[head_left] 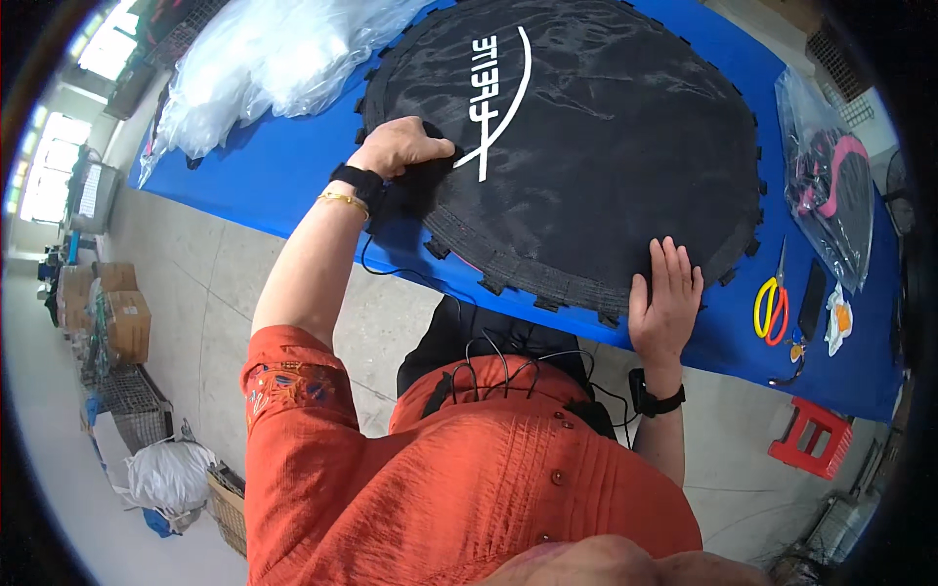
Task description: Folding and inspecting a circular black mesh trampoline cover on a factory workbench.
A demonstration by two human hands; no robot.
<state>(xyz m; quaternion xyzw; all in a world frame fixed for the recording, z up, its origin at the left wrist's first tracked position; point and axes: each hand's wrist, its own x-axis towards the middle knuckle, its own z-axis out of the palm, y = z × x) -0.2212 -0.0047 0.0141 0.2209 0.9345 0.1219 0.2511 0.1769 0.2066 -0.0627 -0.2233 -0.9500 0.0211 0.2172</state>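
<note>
A large round black mesh mat (606, 176), like a trampoline mat, lies on the blue-covered table. White lettering and a curved line mark its upper left part, and short black tabs stick out around its rim. My left hand (399, 146) is closed on the mat's left edge, its thumb pointing right over the dark fabric; the fingertips are hidden. At the front right of the mat my right hand (666, 301) lies flat on the rim, fingers stretched forward and thumb apart.
Clear plastic bags (283, 63) are heaped at the far left. On the table's right lie yellow-and-red scissors (772, 308), a dark flat object (812, 298) and a bagged black-and-pink item (831, 181). A red stool (813, 437) stands below; cardboard boxes (127, 325) stand left.
</note>
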